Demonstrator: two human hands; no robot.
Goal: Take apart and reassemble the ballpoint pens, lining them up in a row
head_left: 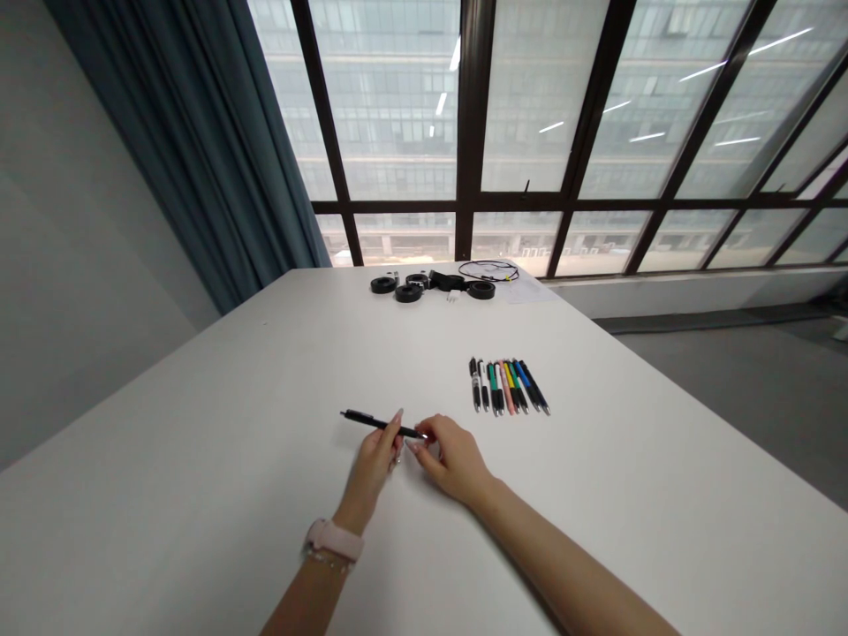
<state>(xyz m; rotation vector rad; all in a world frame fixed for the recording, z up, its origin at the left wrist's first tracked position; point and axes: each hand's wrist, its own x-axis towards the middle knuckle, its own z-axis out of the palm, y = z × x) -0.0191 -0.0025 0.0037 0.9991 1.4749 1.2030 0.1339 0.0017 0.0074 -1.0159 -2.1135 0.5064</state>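
A black pen lies slantwise in front of me above the table, its back end to the left and its silver tip to the right. My left hand is closed on the pen's barrel, with the thumb on top. At the tip, the curled thumb and fingers of my right hand close around the front of the pen. Part of that grip is hidden by the fingers. Farther up and to the right, a row of several pens in black, white, green, pink, yellow and blue lies side by side, tips toward me.
The white table narrows toward the window. At its far end are several black tape rolls, a coiled black cable, a small white item and a pale sheet. A blue curtain hangs at left.
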